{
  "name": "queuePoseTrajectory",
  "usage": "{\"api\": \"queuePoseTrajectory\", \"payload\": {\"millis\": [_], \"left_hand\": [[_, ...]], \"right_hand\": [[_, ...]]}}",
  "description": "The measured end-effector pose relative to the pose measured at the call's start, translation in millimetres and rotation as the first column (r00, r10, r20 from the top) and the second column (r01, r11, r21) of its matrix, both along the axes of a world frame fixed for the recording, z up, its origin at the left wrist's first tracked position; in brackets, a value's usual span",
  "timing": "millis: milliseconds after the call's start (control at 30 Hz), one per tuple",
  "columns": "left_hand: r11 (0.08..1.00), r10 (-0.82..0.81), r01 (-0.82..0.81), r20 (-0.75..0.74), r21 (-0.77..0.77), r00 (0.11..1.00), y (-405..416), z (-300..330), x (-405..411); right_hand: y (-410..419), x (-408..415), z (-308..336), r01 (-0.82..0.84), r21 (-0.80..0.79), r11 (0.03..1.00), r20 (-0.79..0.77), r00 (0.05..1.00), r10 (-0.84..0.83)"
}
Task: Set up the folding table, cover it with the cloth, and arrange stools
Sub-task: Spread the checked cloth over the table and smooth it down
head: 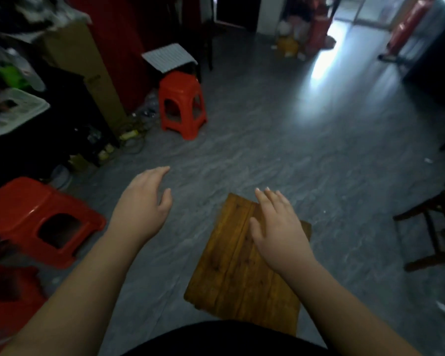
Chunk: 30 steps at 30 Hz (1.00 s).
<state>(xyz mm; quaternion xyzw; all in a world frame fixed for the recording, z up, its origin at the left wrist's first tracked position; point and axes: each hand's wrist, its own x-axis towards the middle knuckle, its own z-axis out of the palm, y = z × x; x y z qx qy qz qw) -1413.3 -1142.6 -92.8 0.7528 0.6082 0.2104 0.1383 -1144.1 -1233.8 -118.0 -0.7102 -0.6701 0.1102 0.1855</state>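
Head view: a wooden stool (pixel 244 258) stands on the floor just ahead, rigid and probably fairly heavy; its seat edges offer the best hold. The right hand (pixel 278 227) hovers over it, fingers spread; the left hand (pixel 144 199) hangs open and empty.

I see a wooden stool (pixel 244 263) on the floor (pixel 293 140) below me, my right hand (pixel 278 232) over its top and my left hand (pixel 144 201) to its left. One stool (pixel 36 219) sits at far left, another (pixel 181 104) ahead, a chair (pixel 432 227) at right.
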Motion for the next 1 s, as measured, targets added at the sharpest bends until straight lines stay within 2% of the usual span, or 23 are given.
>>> {"api": "queuePoseTrajectory", "payload": {"millis": [133, 233, 533, 633, 800, 867, 1000], "left_hand": [[0.997, 0.080, -0.081, 0.046, 0.006, 0.996, 9.4, 8.8, -25.4], [0.994, 0.101, -0.102, 0.033, 0.044, 0.994, 14.0, 13.7, -52.1], [0.983, 0.107, -0.071, -0.213, 0.171, 0.971, 66.0, 33.3, -202.4], [0.979, 0.132, -0.092, -0.221, 0.182, 0.966, 91.1, 36.8, -273.3], [0.976, 0.202, -0.182, -0.180, 0.117, 0.963, 139.3, 33.3, -384.0], [0.973, 0.222, -0.210, -0.144, 0.093, 0.964, 158.7, 33.6, -410.4], [0.985, 0.157, -0.147, -0.122, 0.089, 0.980, 198.1, 36.0, -431.0]], "right_hand": [[38.5, -26.3, 14.6, -0.071, 0.054, 0.996, -0.060, 0.995, 0.075], [66.1, -59.2, 25.4, -0.147, 0.088, 0.985, -0.036, 0.988, 0.151], [155.6, -211.7, 51.5, -0.332, 0.115, 0.936, 0.170, 0.935, 0.311], [190.4, -281.8, 53.5, -0.330, 0.120, 0.936, 0.190, 0.933, 0.305], [241.8, -393.4, 60.3, -0.289, 0.100, 0.952, 0.176, 0.947, 0.269], [259.5, -420.7, 65.8, -0.287, 0.106, 0.952, 0.180, 0.947, 0.266], [290.8, -443.6, 73.8, -0.255, 0.102, 0.962, 0.210, 0.950, 0.230]]}}
